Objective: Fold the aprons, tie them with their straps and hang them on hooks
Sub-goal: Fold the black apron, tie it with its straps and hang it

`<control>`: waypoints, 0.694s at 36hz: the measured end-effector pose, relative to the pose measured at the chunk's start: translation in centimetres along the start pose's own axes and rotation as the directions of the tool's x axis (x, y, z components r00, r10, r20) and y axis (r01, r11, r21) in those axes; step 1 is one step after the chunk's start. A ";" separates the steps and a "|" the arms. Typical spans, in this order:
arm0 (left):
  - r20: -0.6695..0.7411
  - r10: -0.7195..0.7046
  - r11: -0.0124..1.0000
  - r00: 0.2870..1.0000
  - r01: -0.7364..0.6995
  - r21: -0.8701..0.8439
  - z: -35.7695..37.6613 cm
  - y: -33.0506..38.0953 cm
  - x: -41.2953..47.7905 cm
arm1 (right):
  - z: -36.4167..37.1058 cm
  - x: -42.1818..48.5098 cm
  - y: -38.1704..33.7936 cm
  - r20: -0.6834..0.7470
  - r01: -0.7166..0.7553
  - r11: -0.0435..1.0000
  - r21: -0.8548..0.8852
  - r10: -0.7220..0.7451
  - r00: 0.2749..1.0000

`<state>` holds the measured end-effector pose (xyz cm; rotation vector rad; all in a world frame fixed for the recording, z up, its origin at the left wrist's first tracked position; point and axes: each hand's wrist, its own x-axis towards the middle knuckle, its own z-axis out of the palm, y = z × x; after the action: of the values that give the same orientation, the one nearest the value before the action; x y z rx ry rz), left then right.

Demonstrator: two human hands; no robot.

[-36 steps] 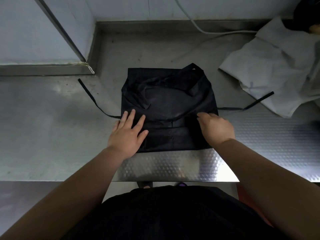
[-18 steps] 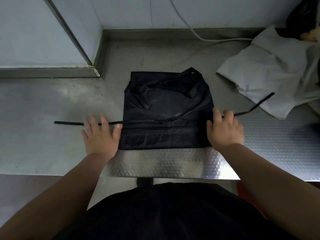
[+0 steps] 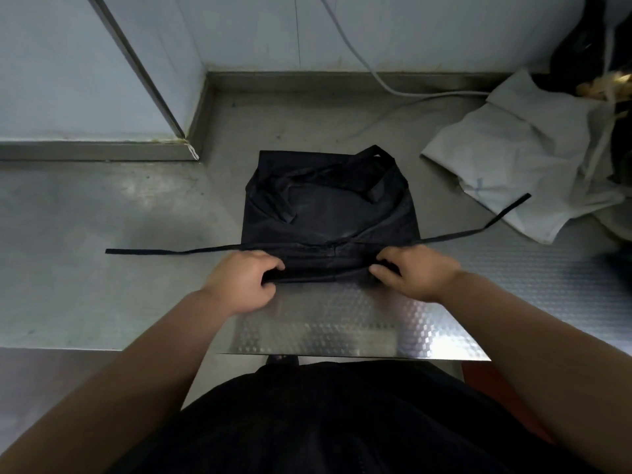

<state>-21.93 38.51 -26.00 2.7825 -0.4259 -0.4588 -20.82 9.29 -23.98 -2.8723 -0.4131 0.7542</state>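
Head cam: apron [image 3: 328, 213] hem partly behind hands [image 3: 239, 280] [image 3: 415, 273]

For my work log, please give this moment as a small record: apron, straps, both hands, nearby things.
apron: black apron, folded, flat on steel counter
straps: left strap lies out leftward; right strap rightward, end on white cloth
left: left hand grips apron's near edge, left corner
right: right hand grips near edge, right corner
nearby: white cable at wall
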 end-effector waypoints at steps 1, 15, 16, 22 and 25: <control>0.019 -0.037 0.997 0.999 0.038 -0.061 -0.7 0.0 0.5 | -0.5 0.2 0.1 0.025 0.014 1.000 0.001 -0.014 1.000; 0.055 -0.032 0.966 0.998 0.017 0.257 0.7 0.2 4.0 | 0.6 4.3 -0.9 -0.004 -0.117 0.965 -0.234 0.120 0.993; 0.103 -0.055 0.974 0.993 0.031 0.226 1.6 0.4 3.4 | 1.5 4.0 -1.3 0.022 -0.120 0.976 -0.182 0.126 0.992; 0.114 -0.065 0.988 0.991 0.048 0.150 3.0 0.1 2.1 | 2.6 3.0 -1.4 -0.054 -0.142 0.987 -0.072 0.139 0.989; 0.057 -0.062 0.989 0.996 0.054 0.138 2.1 0.0 2.1 | 1.5 2.9 -1.4 -0.145 -0.137 0.989 -0.056 0.128 0.981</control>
<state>-20.79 37.29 -28.50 2.9257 -0.4050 -0.5495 -19.44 11.59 -26.31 -3.0153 -0.2350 0.5611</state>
